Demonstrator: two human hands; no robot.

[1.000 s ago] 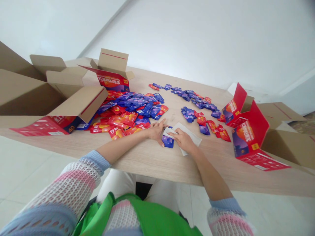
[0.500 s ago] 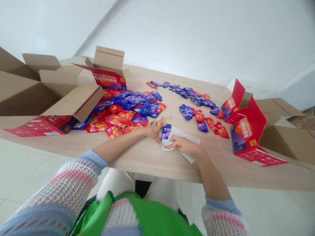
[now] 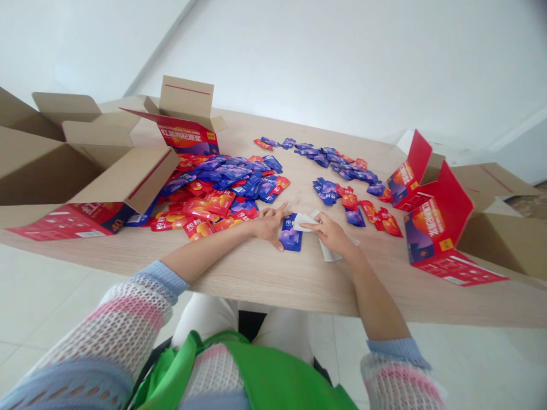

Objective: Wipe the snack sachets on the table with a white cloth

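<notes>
A blue sachet lies flat on the table in front of me, its white print showing. My left hand rests at its left edge with the fingers spread, thumb at the lower corner. In my right hand is a white cloth or paper wipe, pinched between the fingers, with one end over the sachet's upper right part and the rest trailing to the right on the tabletop. A heap of red and blue sachets lies beyond my left hand.
Smaller rows of red and blue sachets lie at the back and right. Open cardboard boxes stand at the left, and more red boxes at the right. The wooden table's front edge runs before my lap.
My right hand has moved up and slightly right with the wipe, uncovering the lower part of the blue sachet. My left hand has stayed nearly in place.
</notes>
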